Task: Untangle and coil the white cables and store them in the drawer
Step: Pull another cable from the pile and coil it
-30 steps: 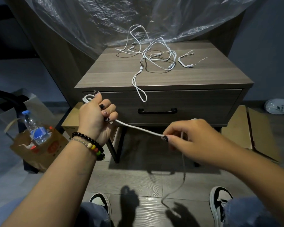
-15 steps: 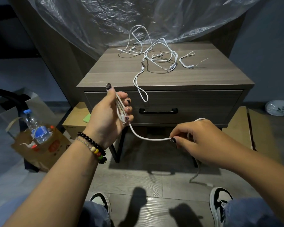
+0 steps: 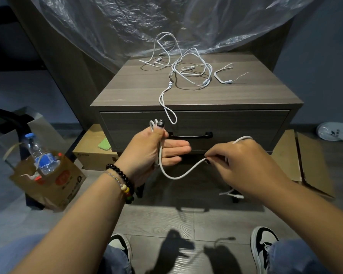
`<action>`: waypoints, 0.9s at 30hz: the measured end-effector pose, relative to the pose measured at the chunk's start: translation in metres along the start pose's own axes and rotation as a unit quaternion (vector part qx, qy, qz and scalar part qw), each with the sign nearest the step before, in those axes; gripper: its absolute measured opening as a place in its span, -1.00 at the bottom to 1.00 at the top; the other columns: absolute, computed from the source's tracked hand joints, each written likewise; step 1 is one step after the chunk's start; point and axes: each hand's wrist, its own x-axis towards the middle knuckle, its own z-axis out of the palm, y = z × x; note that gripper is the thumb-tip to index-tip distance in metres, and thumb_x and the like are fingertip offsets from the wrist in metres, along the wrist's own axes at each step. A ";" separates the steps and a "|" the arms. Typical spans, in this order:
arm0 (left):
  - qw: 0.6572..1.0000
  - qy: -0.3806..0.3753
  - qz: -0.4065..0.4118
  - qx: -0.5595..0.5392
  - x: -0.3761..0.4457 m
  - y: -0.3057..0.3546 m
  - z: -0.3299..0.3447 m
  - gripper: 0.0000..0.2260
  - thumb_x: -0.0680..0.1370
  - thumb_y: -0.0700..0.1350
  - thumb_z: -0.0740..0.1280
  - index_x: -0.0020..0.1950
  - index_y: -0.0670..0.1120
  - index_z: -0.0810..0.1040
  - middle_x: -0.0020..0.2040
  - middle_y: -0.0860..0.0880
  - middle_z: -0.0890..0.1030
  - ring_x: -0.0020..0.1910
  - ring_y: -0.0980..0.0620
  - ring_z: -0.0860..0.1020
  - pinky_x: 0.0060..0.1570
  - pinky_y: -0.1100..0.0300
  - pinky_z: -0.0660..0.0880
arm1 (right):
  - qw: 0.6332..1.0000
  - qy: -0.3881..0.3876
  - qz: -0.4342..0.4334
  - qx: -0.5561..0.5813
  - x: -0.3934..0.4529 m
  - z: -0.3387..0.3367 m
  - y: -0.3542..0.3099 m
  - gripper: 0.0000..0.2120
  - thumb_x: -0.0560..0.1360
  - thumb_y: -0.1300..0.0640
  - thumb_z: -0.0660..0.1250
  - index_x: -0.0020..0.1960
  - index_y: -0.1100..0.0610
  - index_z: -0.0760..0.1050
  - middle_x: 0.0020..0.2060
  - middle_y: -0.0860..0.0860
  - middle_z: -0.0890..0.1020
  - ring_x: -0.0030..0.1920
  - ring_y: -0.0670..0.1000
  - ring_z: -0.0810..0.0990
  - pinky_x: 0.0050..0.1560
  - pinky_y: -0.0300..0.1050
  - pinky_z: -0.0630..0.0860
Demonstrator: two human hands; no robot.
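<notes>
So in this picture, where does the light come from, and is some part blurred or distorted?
Head view: light comes from behind the person, since shadows of the hands fall forward on the floor; the plastic sheet shows glare; the right hand and the cardboard are motion-blurred; the wide lens bends the nightstand edges.

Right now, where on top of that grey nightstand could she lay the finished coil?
The grey wooden nightstand top is bare along its left side and across the front right, short of the small white looped cord. The back middle is crowded by the tangle of white cables, one loop hanging over the front edge.
</notes>
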 end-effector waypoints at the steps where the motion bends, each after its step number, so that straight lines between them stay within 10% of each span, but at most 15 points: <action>1: 1.000 -0.005 -0.011 0.001 0.000 -0.002 0.001 -0.77 0.67 -0.03 0.06 -0.10 -0.12 0.35 -0.02 -0.33 0.65 -0.12 -0.14 0.69 -0.32 0.12 0.64 | 1.000 0.029 -0.007 0.004 0.000 0.000 0.001 -0.90 0.46 0.09 0.42 -0.03 0.02 0.68 -0.26 -0.02 0.69 -0.18 0.07 0.64 -0.21 0.05 0.60; 9: 0.989 -0.068 -0.106 0.072 -0.004 -0.022 0.010 -0.75 0.66 0.03 0.03 0.02 -0.14 0.32 -0.02 -0.37 0.63 -0.16 -0.17 0.67 -0.19 -0.08 0.59 | 0.991 0.120 -0.061 0.026 0.001 -0.002 -0.005 -0.87 0.41 0.15 0.38 -0.09 0.13 0.68 -0.32 0.00 0.69 -0.34 0.05 0.66 -0.36 -0.02 0.59; 20: 0.976 -0.126 -0.148 0.095 -0.009 -0.023 0.017 -0.68 0.66 0.07 0.01 0.02 -0.15 0.38 -0.39 -0.13 0.59 -0.54 0.08 0.51 -0.57 0.31 0.43 | 0.985 0.159 -0.041 0.049 0.002 -0.001 0.001 -0.86 0.43 0.09 0.39 -0.07 0.09 0.68 -0.30 0.00 0.70 -0.32 0.04 0.66 -0.33 0.02 0.58; 27: 0.968 -0.177 -0.143 0.108 -0.007 -0.023 0.017 -0.61 0.61 0.10 0.04 -0.03 -0.17 0.51 -0.36 -0.03 0.42 -0.48 0.13 0.36 -0.48 0.31 0.38 | 0.986 0.157 -0.024 0.048 0.002 -0.003 0.005 -0.89 0.43 0.15 0.49 -0.05 0.12 0.68 -0.26 0.00 0.71 -0.26 0.03 0.68 -0.25 0.01 0.61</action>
